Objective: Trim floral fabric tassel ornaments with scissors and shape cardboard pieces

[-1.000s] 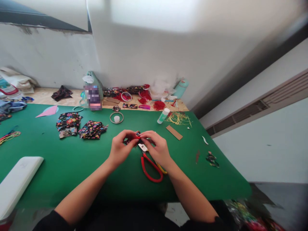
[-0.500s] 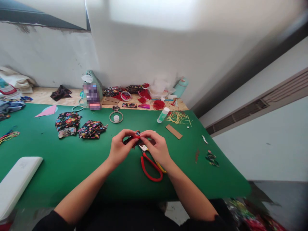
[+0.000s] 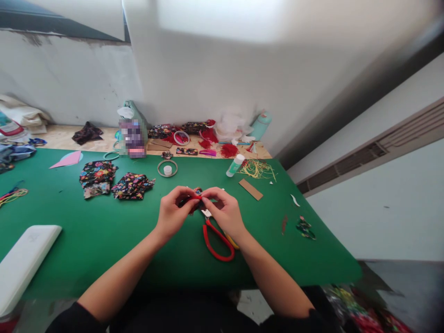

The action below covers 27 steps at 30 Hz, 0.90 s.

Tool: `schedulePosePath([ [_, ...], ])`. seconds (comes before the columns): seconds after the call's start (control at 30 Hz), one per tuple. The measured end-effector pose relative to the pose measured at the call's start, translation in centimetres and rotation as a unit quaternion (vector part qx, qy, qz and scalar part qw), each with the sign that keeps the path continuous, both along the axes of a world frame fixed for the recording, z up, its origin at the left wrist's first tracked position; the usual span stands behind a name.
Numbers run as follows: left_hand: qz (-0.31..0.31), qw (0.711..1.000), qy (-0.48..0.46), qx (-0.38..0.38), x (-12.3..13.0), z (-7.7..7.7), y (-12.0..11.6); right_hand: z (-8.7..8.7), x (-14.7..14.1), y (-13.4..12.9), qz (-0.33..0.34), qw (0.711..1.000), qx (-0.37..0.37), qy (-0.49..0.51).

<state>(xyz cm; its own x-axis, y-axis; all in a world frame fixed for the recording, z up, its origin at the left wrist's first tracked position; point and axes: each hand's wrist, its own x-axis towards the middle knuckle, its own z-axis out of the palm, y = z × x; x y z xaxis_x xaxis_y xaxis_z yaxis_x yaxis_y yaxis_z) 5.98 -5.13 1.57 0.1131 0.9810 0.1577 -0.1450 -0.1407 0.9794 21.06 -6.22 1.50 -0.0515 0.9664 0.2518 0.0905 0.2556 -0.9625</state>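
My left hand (image 3: 176, 208) and my right hand (image 3: 225, 210) meet over the middle of the green table, thumbs and fingertips pinched together. Between them is a small dark floral cloth piece (image 3: 198, 190) with a bit of red at the fingertips; most of it is hidden by my fingers. Scissors (image 3: 218, 240) with one red and one yellow handle lie under my right hand, their blades partly covered. Left of my hands sit two stacks of floral fabric, one nearer (image 3: 133, 186) and one farther (image 3: 98, 178).
A glue stick (image 3: 235, 165), yellow cords (image 3: 258, 169) and a cardboard strip (image 3: 250, 189) lie beyond my right hand. A grey ring (image 3: 167, 168) surrounds a small white cap. A white box-like object (image 3: 29, 263) rests at left. Red tassels (image 3: 229, 150) lie along the back.
My fingers have shifted very slightly on the small cloth piece. Both hands stay in the same spot, and nothing else on the table has moved.
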Motion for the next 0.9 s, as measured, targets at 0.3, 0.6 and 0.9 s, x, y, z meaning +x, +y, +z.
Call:
schedulePosePath([
  [0.3, -0.006, 1.0, -0.014, -0.014, 0.2, 0.31, -0.12, 0.64, -0.48, -0.16, -0.009, 0.996, -0.05, 0.07],
  [0.6, 0.003, 0.999, -0.027, -0.038, 0.22, 0.41, -0.09, 0.16, -0.49, -0.01, -0.021, 0.998, -0.03, 0.042],
  [0.9, -0.005, 0.999, -0.007, -0.042, 0.05, 0.57, 0.0, 0.08, -0.54, -0.15, -0.017, 0.999, 0.027, -0.005],
])
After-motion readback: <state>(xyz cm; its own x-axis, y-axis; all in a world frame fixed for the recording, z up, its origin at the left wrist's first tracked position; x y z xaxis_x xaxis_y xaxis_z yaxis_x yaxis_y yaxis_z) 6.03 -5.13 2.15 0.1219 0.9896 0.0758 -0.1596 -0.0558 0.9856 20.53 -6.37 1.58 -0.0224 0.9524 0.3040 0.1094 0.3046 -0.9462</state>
